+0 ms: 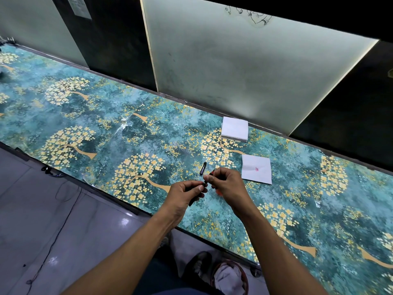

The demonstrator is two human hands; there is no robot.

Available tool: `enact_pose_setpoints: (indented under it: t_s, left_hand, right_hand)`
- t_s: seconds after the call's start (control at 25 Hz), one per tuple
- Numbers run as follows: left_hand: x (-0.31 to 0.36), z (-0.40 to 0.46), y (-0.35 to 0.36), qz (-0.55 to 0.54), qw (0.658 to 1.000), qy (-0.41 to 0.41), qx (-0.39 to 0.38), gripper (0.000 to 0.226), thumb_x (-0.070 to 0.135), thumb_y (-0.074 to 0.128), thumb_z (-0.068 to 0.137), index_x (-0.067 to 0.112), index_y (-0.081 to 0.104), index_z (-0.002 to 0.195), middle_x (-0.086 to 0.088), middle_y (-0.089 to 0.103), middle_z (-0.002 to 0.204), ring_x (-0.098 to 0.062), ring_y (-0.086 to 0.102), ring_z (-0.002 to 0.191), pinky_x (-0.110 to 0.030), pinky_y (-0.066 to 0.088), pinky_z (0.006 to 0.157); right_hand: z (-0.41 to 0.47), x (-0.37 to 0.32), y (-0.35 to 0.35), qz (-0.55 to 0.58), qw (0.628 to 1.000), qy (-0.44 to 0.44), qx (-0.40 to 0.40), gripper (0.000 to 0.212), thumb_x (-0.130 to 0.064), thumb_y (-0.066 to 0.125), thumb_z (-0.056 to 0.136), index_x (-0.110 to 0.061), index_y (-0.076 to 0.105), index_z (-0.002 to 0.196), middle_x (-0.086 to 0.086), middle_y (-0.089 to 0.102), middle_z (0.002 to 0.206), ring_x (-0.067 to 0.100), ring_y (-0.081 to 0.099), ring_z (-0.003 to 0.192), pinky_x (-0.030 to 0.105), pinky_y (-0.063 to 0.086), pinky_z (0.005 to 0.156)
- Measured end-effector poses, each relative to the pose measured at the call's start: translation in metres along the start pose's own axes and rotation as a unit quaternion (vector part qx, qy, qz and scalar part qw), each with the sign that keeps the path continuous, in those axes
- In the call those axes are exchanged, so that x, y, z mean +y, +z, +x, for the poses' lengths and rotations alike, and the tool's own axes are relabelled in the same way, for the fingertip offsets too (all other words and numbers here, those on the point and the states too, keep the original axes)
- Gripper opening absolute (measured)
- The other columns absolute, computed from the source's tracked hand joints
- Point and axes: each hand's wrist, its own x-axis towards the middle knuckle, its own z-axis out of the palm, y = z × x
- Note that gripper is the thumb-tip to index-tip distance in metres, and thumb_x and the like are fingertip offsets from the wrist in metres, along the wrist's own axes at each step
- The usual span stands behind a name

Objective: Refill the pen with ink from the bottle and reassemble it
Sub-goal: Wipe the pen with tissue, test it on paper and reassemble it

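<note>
My left hand (187, 191) grips a black pen barrel (194, 200) whose lower end pokes out below the fingers. My right hand (224, 182) pinches the pen's other black part (205, 184) right at the barrel's top end, the two hands almost touching above the table. A bit of red shows at my right fingertips and an orange-red blur (219, 191) lies under that hand; I cannot tell what it is. A black pen cap (203, 168) lies on the table just beyond my hands. No ink bottle is clearly visible.
A single white tissue (257, 169) with a red stain lies to the right of my hands. A stack of white tissues (234, 129) sits near the back wall. The table (106, 128) has a green floral cover. A bin (230, 277) with cloth stands on the floor below.
</note>
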Motion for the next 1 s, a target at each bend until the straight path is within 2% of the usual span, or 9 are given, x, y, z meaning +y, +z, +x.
enact_pose_setpoints:
  t_s: [0.2,0.4,0.52,0.6,0.68,0.8,0.88,1.0]
  left_hand:
    - [0.0028,0.0011,0.001,0.002,1.0,-0.002,0.01,0.016,0.002,0.074,0.081,0.004,0.074,0.097,-0.018,0.075,0.086,-0.022,0.065,0.074,-0.029,0.047,0.069]
    - [0.0041,0.003,-0.0008,-0.006,1.0,-0.004,0.016,0.015,0.004,0.073,0.082,0.003,0.074,0.098,-0.02,0.074,0.088,-0.023,0.064,0.076,-0.028,0.048,0.067]
    - [0.0042,0.0048,-0.0015,0.002,1.0,-0.005,0.008,0.016,0.004,0.073,0.083,0.004,0.074,0.099,-0.021,0.074,0.09,-0.023,0.065,0.077,-0.026,0.048,0.066]
    - [0.0043,0.0051,-0.0003,0.006,1.0,-0.008,0.006,0.018,0.004,0.074,0.082,0.002,0.073,0.1,-0.02,0.074,0.091,-0.023,0.065,0.077,-0.026,0.048,0.065]
    - [0.0046,0.0057,0.001,0.006,1.0,-0.009,0.008,0.019,0.004,0.074,0.082,0.001,0.073,0.101,-0.02,0.074,0.09,-0.022,0.065,0.076,-0.026,0.047,0.066]
    - [0.0058,0.0072,0.0002,-0.006,1.0,-0.008,0.01,0.017,0.004,0.075,0.081,0.002,0.074,0.098,-0.019,0.073,0.088,-0.024,0.064,0.077,-0.028,0.048,0.068]
    - [0.0074,0.0085,-0.0018,-0.005,1.0,-0.005,0.011,0.016,0.005,0.075,0.08,0.004,0.075,0.096,-0.02,0.073,0.088,-0.025,0.063,0.077,-0.028,0.049,0.068]
    - [0.0085,0.0097,-0.0016,-0.001,1.0,-0.005,0.007,0.014,0.004,0.074,0.082,0.005,0.075,0.096,-0.019,0.074,0.087,-0.025,0.064,0.078,-0.03,0.048,0.071]
  right_hand:
    - [0.0001,0.0027,0.0006,0.002,1.0,-0.005,0.007,0.026,-0.026,0.084,0.082,-0.012,0.065,0.071,0.003,0.06,0.063,0.013,0.052,0.06,0.026,0.04,0.054]
    - [-0.0009,-0.0026,-0.0012,-0.006,0.999,-0.019,-0.028,0.012,-0.018,0.077,0.089,-0.01,0.077,0.098,0.004,0.074,0.081,0.008,0.063,0.07,0.013,0.044,0.055]
    - [0.0011,-0.0032,-0.0002,-0.007,1.0,-0.014,-0.024,0.013,-0.017,0.076,0.089,-0.004,0.073,0.087,0.004,0.066,0.071,0.008,0.055,0.059,0.018,0.041,0.053]
    - [0.0026,-0.0017,0.0018,-0.003,1.0,-0.004,-0.002,0.026,-0.025,0.081,0.085,-0.008,0.065,0.073,0.008,0.056,0.065,0.015,0.046,0.057,0.027,0.037,0.053]
    - [0.0032,-0.0018,0.0028,-0.001,1.0,-0.002,0.009,0.031,-0.029,0.083,0.082,-0.012,0.062,0.068,0.008,0.054,0.064,0.017,0.045,0.059,0.03,0.037,0.053]
    - [0.0017,-0.0055,0.0014,-0.003,1.0,-0.009,-0.016,0.018,-0.025,0.08,0.086,-0.008,0.073,0.086,0.002,0.068,0.072,0.012,0.059,0.066,0.019,0.043,0.054]
    - [0.0023,-0.007,-0.0002,-0.01,0.999,-0.017,-0.04,0.012,-0.018,0.075,0.09,-0.009,0.076,0.098,0.0,0.072,0.079,0.006,0.062,0.069,0.013,0.043,0.054]
    - [0.0045,-0.0067,0.0007,-0.011,0.999,-0.016,-0.032,0.013,-0.013,0.073,0.091,0.001,0.073,0.092,0.0,0.067,0.071,0.001,0.056,0.058,0.012,0.041,0.051]
